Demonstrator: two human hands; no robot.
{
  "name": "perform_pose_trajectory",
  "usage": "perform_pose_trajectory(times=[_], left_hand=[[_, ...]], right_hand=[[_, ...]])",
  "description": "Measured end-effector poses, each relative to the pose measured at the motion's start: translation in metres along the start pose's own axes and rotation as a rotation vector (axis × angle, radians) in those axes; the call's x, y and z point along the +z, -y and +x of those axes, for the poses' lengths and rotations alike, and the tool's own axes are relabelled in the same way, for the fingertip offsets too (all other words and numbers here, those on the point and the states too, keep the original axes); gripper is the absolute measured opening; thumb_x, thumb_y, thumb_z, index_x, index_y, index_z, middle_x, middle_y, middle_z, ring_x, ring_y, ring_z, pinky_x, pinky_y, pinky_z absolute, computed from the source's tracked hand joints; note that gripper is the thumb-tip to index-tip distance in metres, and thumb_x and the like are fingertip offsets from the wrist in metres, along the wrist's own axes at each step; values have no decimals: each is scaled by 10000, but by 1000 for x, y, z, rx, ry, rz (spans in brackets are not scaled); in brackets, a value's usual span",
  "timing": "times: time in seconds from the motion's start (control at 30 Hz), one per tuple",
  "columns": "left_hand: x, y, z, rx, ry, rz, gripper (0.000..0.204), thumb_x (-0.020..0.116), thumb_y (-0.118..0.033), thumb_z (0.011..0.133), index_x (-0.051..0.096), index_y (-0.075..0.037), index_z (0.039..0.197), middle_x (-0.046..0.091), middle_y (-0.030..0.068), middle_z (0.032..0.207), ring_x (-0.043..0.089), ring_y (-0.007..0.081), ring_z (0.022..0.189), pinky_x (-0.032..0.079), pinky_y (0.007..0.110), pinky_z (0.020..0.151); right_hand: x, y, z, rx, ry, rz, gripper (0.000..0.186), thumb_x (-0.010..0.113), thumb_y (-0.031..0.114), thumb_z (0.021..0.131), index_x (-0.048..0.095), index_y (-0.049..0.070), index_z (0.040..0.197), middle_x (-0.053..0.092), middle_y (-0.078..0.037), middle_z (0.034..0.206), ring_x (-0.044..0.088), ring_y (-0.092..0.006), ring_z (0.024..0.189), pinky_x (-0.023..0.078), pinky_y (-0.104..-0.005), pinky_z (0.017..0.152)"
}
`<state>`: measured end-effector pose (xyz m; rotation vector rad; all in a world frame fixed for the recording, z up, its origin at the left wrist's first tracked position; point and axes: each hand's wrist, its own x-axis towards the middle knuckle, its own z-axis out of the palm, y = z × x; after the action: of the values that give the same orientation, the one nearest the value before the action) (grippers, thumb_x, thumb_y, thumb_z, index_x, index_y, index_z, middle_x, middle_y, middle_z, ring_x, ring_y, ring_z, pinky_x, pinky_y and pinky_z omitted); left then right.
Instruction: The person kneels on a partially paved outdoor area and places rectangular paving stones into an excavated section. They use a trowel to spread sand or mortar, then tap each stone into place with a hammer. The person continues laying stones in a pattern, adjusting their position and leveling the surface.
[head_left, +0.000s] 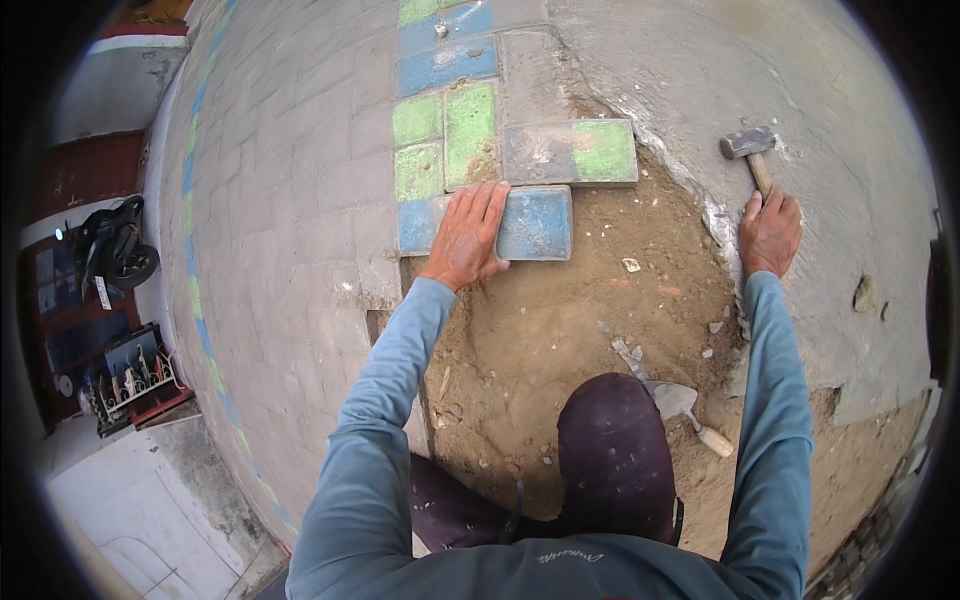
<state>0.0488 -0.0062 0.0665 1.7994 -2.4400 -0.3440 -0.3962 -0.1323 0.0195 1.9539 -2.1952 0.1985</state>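
My left hand [470, 230] grips the left end of a loose blue paver [535, 222], its fingers curled over the edge beside another partly blue paver [413, 222]. Just above them lies a grey paver with a green end [602, 150], bordering exposed sand [540, 330]. At the right, my right hand [770, 230] is closed round the wooden handle of a club hammer [744, 142], whose metal head points away from me over the grey concrete [840, 180]. A trowel [672, 400] with a pale handle lies on the sand beside my knee.
Painted green and blue pavers [445, 70] run toward the top, with grey paving [280, 200] to the left. A broken concrete edge borders the sand at right, near a stone [865, 293]. At far left are a black motorbike [120, 255], a rack [140, 390] and a doorway.
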Motion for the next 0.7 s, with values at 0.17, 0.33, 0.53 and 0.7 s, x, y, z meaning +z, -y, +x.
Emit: perform_pose_trajectory(times=[0.17,0.33,0.53,0.7], left_hand=[[15,3,-1,-39,21,2,1300,972,-258,482,301,-58,1576,339,217,1610,292,417,1505,256,520,1252],[25,20,2,-119,63,-59,1344,978,-351,503,259,-93,1608,264,213,1658,213,424,1540,185,535,1275],[38,-4,-17,-279,10,22,1259,951,-355,595,258,2,1585,256,267,1640,218,437,1535,217,526,1262],[47,-27,-39,-454,-95,111,936,780,-244,838,269,95,1545,258,330,1608,251,450,1519,259,515,1243]], right_hand=[[9,-6,-5,-19,-50,-35,366,571,337,1006,587,86,1271,571,-118,1170,566,-292,1136,456,-438,959],[5,-2,-5,-21,-46,-16,366,573,351,1008,593,88,1262,573,-118,1160,570,-289,1116,466,-437,943],[1,-5,-9,-49,-19,7,316,564,373,1023,600,104,1185,579,-130,1143,582,-301,1101,471,-454,941],[-16,-22,19,-90,97,69,378,519,421,1048,598,57,1111,590,-174,1116,624,-365,971,491,-483,849]])
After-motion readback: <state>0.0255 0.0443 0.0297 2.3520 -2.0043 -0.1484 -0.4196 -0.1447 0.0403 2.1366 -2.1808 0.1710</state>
